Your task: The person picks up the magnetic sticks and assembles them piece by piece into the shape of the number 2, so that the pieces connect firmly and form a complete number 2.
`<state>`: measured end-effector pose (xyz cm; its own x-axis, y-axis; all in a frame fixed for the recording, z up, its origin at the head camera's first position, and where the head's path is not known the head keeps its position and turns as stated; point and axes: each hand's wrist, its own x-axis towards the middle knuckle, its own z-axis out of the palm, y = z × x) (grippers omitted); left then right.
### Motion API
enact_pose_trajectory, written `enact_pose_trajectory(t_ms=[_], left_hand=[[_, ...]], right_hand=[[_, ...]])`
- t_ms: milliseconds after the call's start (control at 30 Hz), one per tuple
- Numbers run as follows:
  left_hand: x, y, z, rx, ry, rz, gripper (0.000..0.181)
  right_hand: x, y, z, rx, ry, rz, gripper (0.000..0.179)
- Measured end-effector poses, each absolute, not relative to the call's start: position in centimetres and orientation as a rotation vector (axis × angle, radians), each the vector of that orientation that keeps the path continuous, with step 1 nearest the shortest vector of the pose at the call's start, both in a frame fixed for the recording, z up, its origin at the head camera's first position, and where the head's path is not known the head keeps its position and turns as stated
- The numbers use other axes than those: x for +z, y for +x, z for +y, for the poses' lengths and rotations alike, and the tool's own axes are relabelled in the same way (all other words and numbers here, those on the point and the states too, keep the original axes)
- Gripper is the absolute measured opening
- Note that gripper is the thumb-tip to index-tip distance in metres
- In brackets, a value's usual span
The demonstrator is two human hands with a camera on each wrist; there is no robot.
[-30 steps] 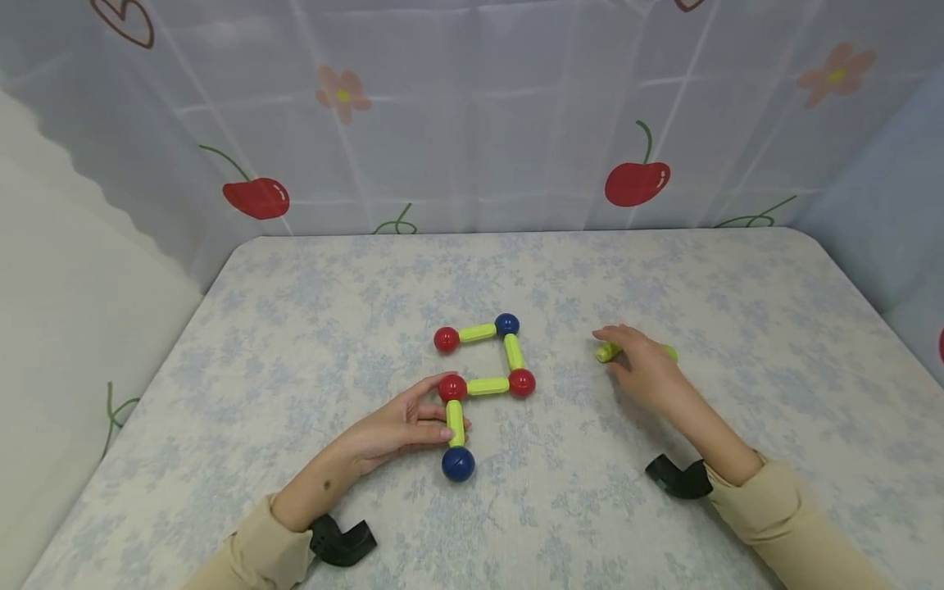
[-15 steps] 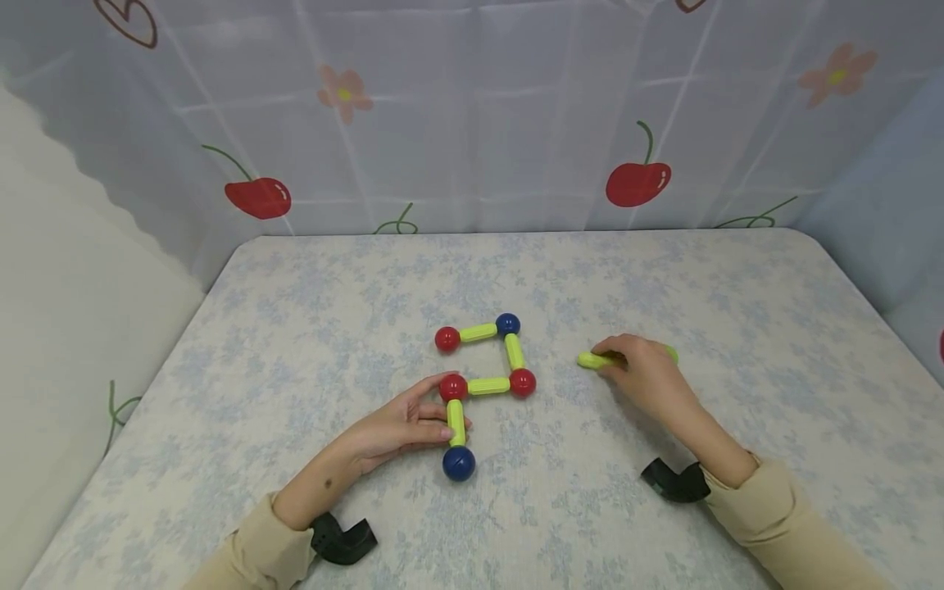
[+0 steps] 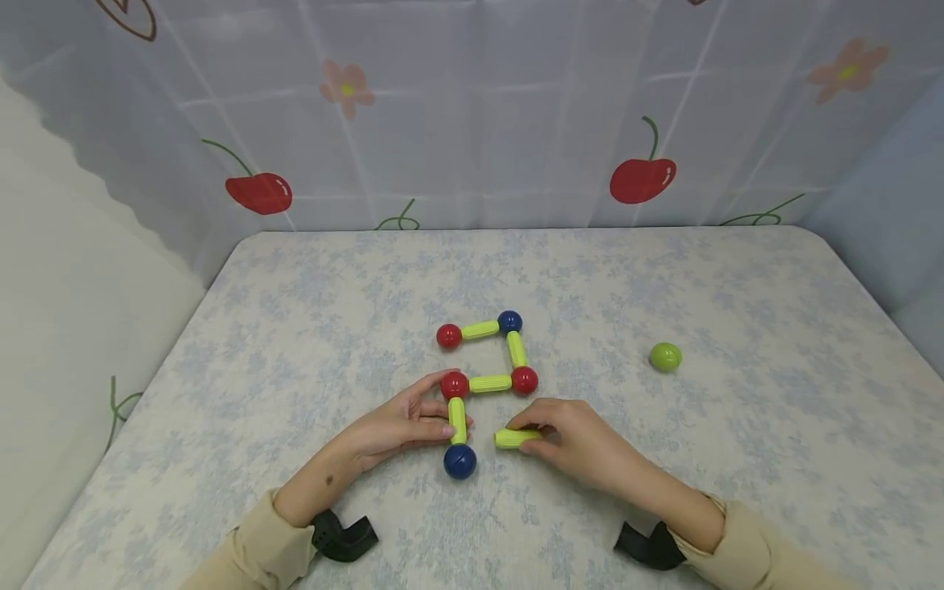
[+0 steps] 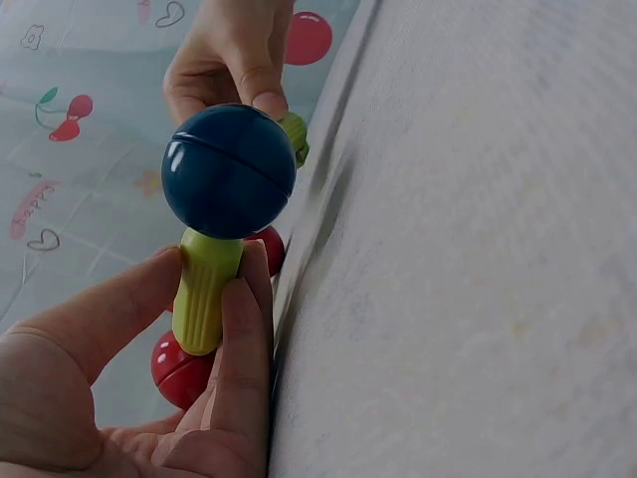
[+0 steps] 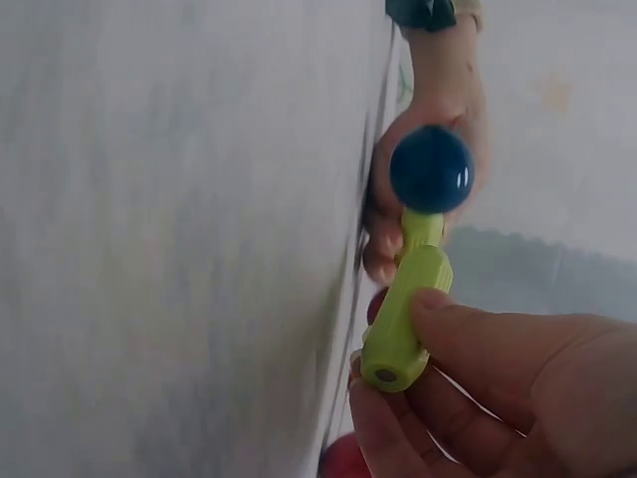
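A chain of yellow-green magnetic rods and red and blue balls lies on the table in the head view. Its near end is a blue ball (image 3: pixel 460 461) on a yellow-green rod (image 3: pixel 458 420). My left hand (image 3: pixel 404 422) pinches that rod between thumb and fingers, with the index finger against the red ball (image 3: pixel 454 385) at its far end. A loose yellow-green rod (image 5: pixel 403 324) is pinched by thumb and fingers of my right hand (image 3: pixel 575 438). In the head view this rod points left towards the blue ball, a small gap apart.
A green ball (image 3: pixel 665 357) lies alone on the table's right side. Farther back, the chain turns through another red ball (image 3: pixel 524 380) and a blue ball (image 3: pixel 510 322) to a red end ball (image 3: pixel 449 336). A printed curtain (image 3: pixel 472 115) hangs behind the table.
My right hand has picked up the loose rod beside the green ball and carried it left and nearer, towards the near blue ball. The green ball is uncovered. My left hand stays put.
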<state>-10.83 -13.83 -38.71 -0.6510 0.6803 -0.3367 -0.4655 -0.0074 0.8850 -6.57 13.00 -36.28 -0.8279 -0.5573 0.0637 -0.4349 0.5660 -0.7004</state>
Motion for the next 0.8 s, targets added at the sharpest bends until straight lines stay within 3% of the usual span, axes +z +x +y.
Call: enact_pose_trajectory(t_ms=[533, 800], left_hand=[[-38.8, -10.8, -13.8, 1.78, 0.262, 1.455, 0.084], [-38.6, -10.3, -13.9, 1.817, 0.236, 1.391, 0.097]], right_hand=[[-36.2, -5.6, 10.9, -1.075, -0.883, 2.547, 0.02], [-36.1, -5.5, 10.9, -1.082, -0.876, 2.547, 0.022]])
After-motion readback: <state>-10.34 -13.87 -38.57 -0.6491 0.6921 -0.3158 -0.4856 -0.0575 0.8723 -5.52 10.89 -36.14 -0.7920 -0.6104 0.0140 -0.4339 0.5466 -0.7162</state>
